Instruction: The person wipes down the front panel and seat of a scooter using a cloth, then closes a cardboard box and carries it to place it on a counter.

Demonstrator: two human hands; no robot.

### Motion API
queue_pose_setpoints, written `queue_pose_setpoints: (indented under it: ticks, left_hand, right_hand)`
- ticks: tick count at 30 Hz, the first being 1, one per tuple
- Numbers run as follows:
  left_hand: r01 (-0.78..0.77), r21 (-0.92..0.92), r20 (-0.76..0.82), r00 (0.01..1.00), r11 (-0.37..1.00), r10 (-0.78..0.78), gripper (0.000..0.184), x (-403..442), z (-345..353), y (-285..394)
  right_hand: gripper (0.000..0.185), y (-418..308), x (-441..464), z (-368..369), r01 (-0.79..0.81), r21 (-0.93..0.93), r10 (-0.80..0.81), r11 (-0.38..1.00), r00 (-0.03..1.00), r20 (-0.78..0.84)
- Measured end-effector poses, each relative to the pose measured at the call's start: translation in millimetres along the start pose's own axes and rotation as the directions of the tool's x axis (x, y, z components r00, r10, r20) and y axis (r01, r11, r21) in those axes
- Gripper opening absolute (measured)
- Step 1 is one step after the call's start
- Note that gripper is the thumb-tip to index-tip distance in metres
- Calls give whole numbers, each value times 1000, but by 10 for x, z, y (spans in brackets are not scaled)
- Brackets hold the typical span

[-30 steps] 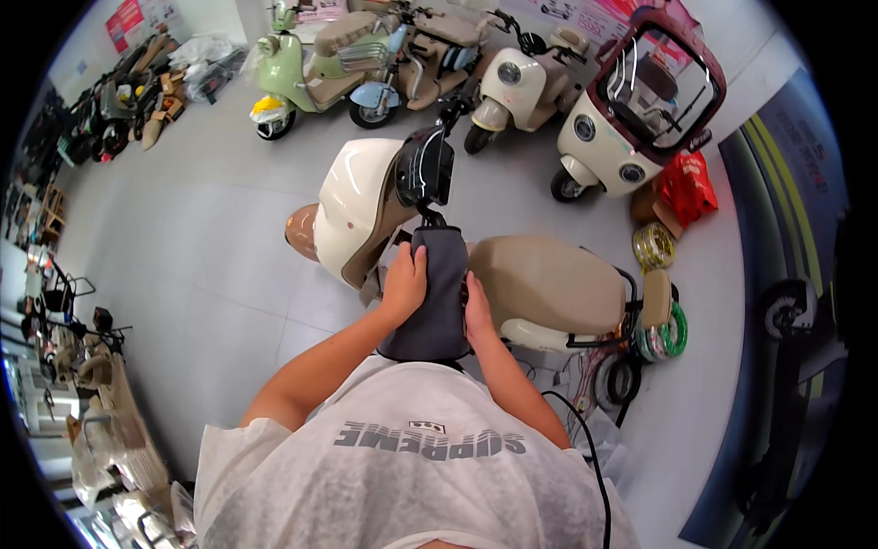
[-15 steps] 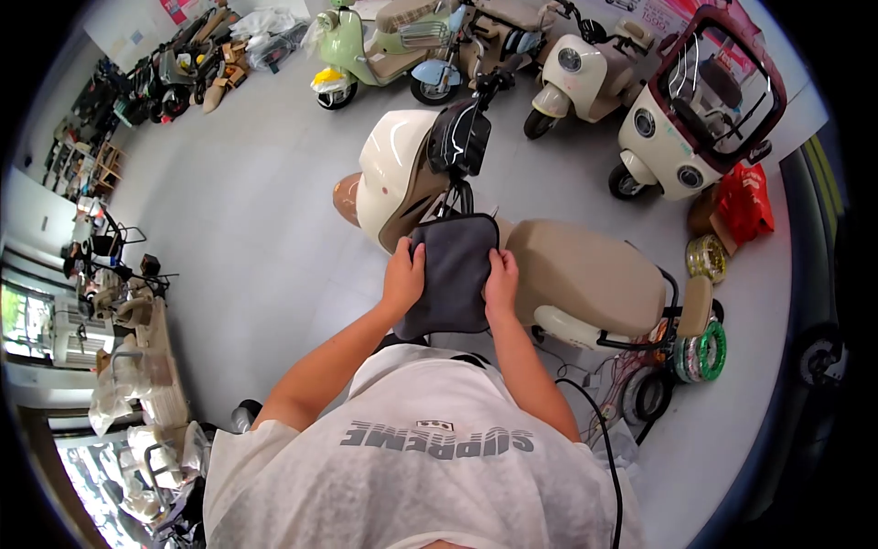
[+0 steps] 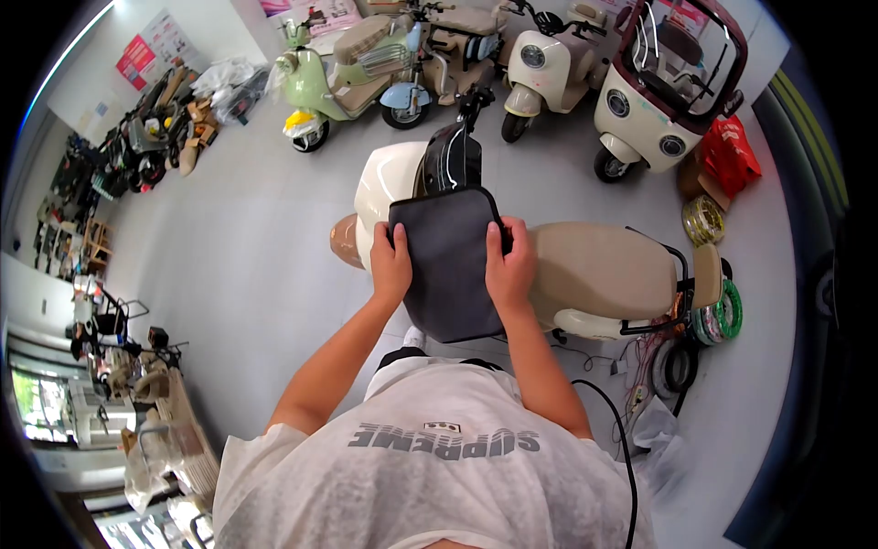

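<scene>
Between my two hands is a dark grey mat [image 3: 450, 265] with black edging and rounded corners, its flat face turned up toward me. My left hand [image 3: 391, 263] grips its left edge, thumb on top. On the opposite edge, my right hand [image 3: 510, 265] holds it the same way. Beyond and to the right stands a cream and brown scooter [image 3: 599, 265] with a tan seat. The mat hides the scooter's footwell.
Several scooters, among them a green one [image 3: 343, 87] and a cream one [image 3: 540, 64], line the far wall beside a cabined vehicle [image 3: 631, 119]. Tyres [image 3: 677, 366], cables and a plastic bag [image 3: 657, 425] lie on the floor at right. A cluttered bench [image 3: 187, 416] runs along the left.
The mat has been raised closer to me and looks larger and flatter, with both hands still on its edges. My view has shifted, showing more of the far wall.
</scene>
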State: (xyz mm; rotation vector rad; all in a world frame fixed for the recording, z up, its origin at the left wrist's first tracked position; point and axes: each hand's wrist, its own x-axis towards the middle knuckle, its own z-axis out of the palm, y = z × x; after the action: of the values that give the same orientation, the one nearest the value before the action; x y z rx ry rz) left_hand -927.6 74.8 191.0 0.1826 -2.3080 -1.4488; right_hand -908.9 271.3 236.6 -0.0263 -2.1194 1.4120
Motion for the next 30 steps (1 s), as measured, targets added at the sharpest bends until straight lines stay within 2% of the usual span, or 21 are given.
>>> queue_pose_setpoints:
  ticks: [1,3,4,5,6,9,10,11,13,14,15,16,17,18,19,21,22,24,26,28,30]
  left_hand:
    - [-14,-18,13,1000,1000,14,28,161,-34,1]
    - [-8,-60,37,999,998,10,28,490,-49,9]
    - [-51,-81,-5,999,995,50,29,674,-57,13]
    - [-92,-98,-43,995,991,88,31,841,-62,13]
    - [-68,-103,13,997,992,70,32,1018,-93,52]
    - [-106,-170,26,993,980,112,41,1443,103,132]
    - [-246,-43,9,969,968,246,54,1556,268,11]
    - [-384,40,39,923,923,382,60,1610,370,-23]
    - [-524,159,332,827,837,455,66,1539,399,164]
    - [-570,171,421,780,804,463,69,1513,525,96]
    - [-616,180,502,728,767,467,71,1476,674,-20]
    - [-532,123,517,755,838,403,77,1432,747,-47]
    - [-538,102,520,746,837,416,77,1454,790,-70]
    - [-550,92,509,742,830,436,78,1483,826,-96]
    - [-565,79,498,736,821,458,80,1526,859,-100]
    - [-577,61,521,714,814,467,81,1635,908,-80]
    - [-573,63,538,709,817,456,81,1697,940,-75]
    - [-560,48,559,702,827,442,84,1841,1041,-122]
    - [-574,31,562,687,818,461,85,1925,1096,-163]
    - [-605,22,549,673,796,496,86,1928,1146,-244]
    - [-563,29,522,713,826,468,85,1879,1183,-218]
  right_hand:
    - [20,-67,65,85,-2,-11,2,1000,1000,-16]
    - [19,-198,246,249,121,-74,-126,990,989,-71]
    - [19,-280,366,333,133,-89,-141,987,986,-84]
    - [19,-353,462,403,106,-122,-118,987,988,-95]
    - [19,-396,558,482,77,-156,-94,985,990,-109]
    - [19,-256,1046,699,15,-286,-70,958,980,-184]
    - [21,-169,1236,745,-65,-357,5,932,986,-166]
    - [22,-56,1378,778,-149,-427,91,892,984,-155]
    - [25,389,1527,848,-153,-535,57,831,980,-192]
    - [27,489,1596,852,-140,-621,8,771,978,-210]
    - [27,387,1622,806,-153,-627,2,763,972,-235]
    - [30,181,1608,738,-78,-695,-18,715,991,-130]
    - [33,-10,1571,665,3,-753,-24,658,1000,-16]
    - [30,-120,1525,587,113,-747,-102,655,993,61]
    - [30,-339,1508,497,104,-761,-104,640,993,49]
    - [24,-928,1480,305,183,-701,76,690,944,322]
    - [24,-1153,1468,237,173,-713,84,680,947,310]
    - [18,-1583,1500,124,485,-642,-11,594,803,596]
    - [16,-2030,1436,142,666,-573,-99,478,689,718]
    - [14,-2589,1298,261,812,-417,-160,407,513,843]
    - [16,-2994,1168,440,777,-214,-275,591,444,853]
